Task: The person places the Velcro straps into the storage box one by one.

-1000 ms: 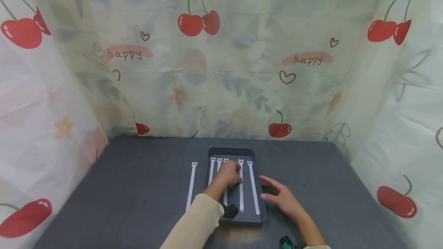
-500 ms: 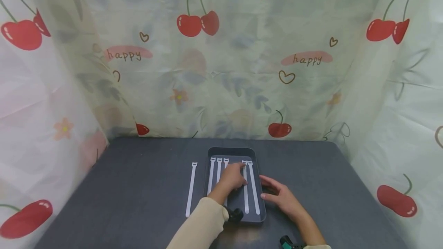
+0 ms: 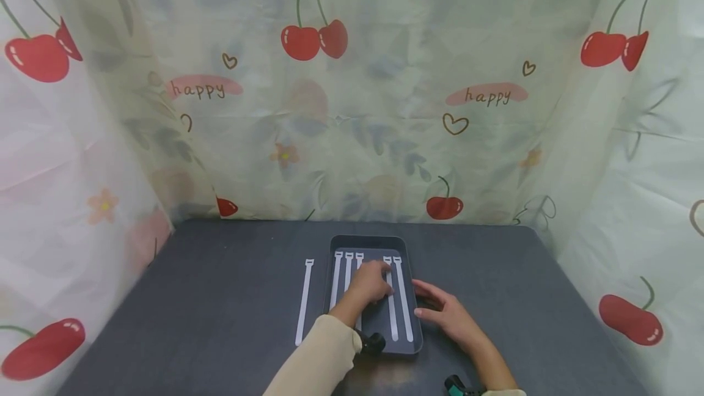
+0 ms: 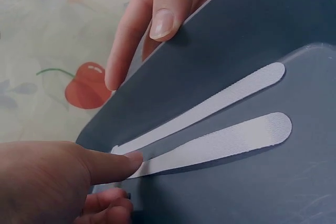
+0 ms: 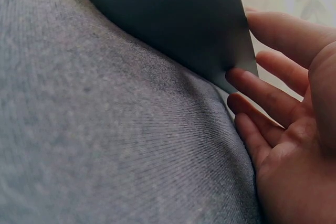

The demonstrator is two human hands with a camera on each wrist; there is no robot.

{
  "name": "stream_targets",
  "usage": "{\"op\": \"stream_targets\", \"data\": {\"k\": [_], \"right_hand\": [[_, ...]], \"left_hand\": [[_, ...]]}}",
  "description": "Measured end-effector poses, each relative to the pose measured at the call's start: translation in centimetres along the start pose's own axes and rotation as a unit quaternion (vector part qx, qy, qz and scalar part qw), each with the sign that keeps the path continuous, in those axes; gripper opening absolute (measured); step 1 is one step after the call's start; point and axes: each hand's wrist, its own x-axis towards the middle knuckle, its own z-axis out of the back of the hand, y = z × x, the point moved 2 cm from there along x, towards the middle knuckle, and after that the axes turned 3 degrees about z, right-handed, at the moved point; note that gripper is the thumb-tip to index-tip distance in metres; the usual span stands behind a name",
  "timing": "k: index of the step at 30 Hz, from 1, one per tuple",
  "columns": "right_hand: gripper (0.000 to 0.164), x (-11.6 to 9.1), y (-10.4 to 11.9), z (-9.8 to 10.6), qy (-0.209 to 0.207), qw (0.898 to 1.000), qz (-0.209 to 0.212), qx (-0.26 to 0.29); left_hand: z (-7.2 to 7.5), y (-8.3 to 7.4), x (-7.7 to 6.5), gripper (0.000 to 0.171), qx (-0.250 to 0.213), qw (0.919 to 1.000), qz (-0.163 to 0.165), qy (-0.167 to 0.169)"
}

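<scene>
White hook-and-loop cable ties with slotted heads lie lengthwise in a dark grey tray (image 3: 368, 241). Three are on its left side, partly hidden by my left arm. My left hand (image 3: 370, 283) reaches over the tray and holds one cable tie (image 3: 392, 316) near its head, thumb and fingers against it; in the left wrist view the thumb lies on this tie. Close by on its right is another cable tie (image 3: 404, 304), along the tray wall. My right hand (image 3: 451, 316) rests with loosely extended fingers against the tray's right side, thumb at the rim.
One more white cable tie (image 3: 304, 301) lies on the dark grey tabletop (image 3: 220, 304), left of the tray. A cherry-patterned curtain (image 3: 379, 139) encloses the table at the back and sides.
My left hand has shifted right with the cable tie, bringing it closer to the rightmost one. Its lower end has just swung slightly right. The right hand has stayed put.
</scene>
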Motion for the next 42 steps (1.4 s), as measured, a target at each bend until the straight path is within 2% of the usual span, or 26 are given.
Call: {"op": "stream_targets", "data": {"k": [2,9,16,24,28,34,37,42], "right_hand": [[0.061,0.1,0.0,0.0,0.001,1.0,0.003,0.0],[0.062,0.1,-0.1,0.2,0.007,1.0,0.015,-0.009],[0.062,-0.2,0.0,0.3,0.001,1.0,0.018,-0.01],[0.062,-0.1,0.1,0.1,-0.001,1.0,0.027,-0.003],[0.063,0.0,0.1,0.0,-0.005,1.0,0.021,-0.008],[0.063,0.0,0.1,-0.1,-0.006,1.0,0.016,-0.012],[0.062,0.0,0.2,-0.2,-0.007,1.0,0.015,-0.007],[0.062,0.0,0.2,-0.4,-0.012,1.0,0.009,-0.003]], "left_hand": [[0.3,0.0,0.0,0.05,-0.008,1.0,-0.003,-0.002],[2.3,-0.7,-0.1,0.039,0.025,0.9973,-0.053,-0.043],[4.4,-1.0,-0.9,0.033,-0.044,0.997,-0.058,-0.026],[5.9,0.3,-1.9,0.029,-0.095,0.9922,-0.069,-0.042],[6.3,1.3,-2.1,0.025,-0.103,0.99,-0.065,-0.07],[7.4,2.9,-2.3,0.022,-0.124,0.9811,-0.076,-0.128],[8.0,4.0,-2.3,0.021,-0.113,0.9775,-0.071,-0.164],[8.9,5.9,-2.5,0.019,-0.105,0.9742,-0.031,-0.197]]}}
